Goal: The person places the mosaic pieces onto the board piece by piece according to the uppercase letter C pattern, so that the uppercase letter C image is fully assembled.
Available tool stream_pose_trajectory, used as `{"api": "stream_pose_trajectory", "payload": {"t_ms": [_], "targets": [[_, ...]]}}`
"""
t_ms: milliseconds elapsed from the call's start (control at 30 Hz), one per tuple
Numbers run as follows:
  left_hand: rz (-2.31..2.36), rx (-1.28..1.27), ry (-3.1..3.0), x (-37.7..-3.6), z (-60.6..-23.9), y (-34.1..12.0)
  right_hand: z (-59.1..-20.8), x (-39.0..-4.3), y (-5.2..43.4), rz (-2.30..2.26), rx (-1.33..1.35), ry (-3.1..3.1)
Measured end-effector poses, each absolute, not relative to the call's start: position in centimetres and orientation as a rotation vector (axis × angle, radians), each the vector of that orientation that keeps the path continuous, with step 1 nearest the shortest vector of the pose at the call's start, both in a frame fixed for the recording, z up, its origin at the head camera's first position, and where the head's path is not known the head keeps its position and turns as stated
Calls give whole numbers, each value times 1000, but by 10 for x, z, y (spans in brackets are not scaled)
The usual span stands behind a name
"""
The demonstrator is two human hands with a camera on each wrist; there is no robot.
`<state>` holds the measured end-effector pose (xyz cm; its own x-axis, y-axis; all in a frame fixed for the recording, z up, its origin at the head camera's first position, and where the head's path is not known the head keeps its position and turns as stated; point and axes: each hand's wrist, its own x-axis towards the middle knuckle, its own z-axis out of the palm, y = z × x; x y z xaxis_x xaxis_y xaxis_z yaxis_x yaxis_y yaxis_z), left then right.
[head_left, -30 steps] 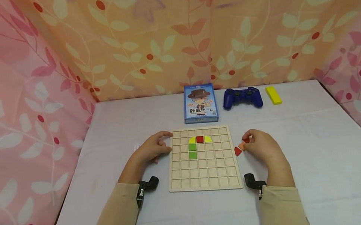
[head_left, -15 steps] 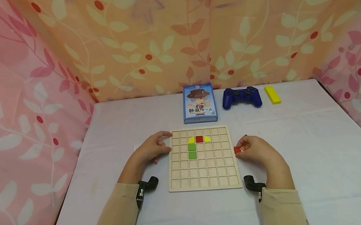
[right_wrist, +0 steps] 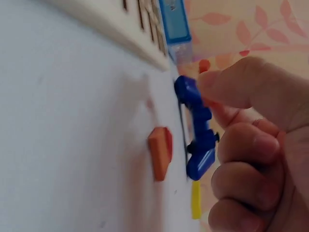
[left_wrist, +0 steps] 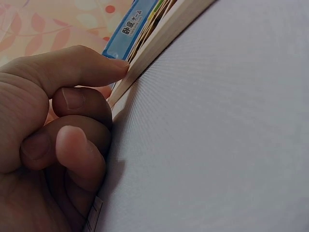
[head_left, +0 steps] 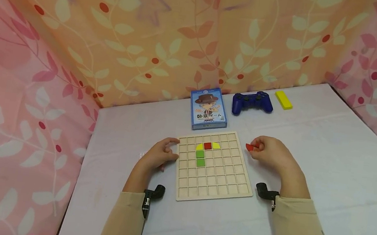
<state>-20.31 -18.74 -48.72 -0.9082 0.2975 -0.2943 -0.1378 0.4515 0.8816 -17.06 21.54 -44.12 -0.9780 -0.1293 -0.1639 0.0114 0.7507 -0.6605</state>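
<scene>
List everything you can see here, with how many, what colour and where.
Grid board: one, pale wood, table centre.
Tiles in board: one red, two yellow, two green, upper rows.
Red tile: one, pinched by right hand.
Orange tile: one, on table under right hand.
Card box: one, blue, behind board.
Gamepad: one, blue, right of box.
Yellow block: one, right of gamepad.
Table: one, white.
Left hand: touches board's left edge.
Right hand: right of board.

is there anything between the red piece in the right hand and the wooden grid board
Nothing visible. The right hand pinches the small red tile just off the right edge of the pale wooden grid board, with only bare white tablecloth between.
</scene>
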Motion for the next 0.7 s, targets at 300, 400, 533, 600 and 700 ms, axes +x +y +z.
{"api": "stream_pose_trajectory", "payload": {"t_ms": [300, 400, 533, 600, 700], "targets": [[1453, 129, 2297, -203, -488, -187, -421, -161, 184, -1155, -192, 2726], [1461, 133, 2288, -203, -487, -187, -418, -156, 170, -1170, -259, 2730], [1483, 140, 2275, -202, -486, -186, -414, -150, 153, -1157, -370, 2757], [1493, 144, 2269, -202, -485, -186, -413, -147, 146, -1144, -406, 2760], [1494, 145, 2268, -202, -484, -186, -411, -145, 137, -1116, -445, 2755]]}}
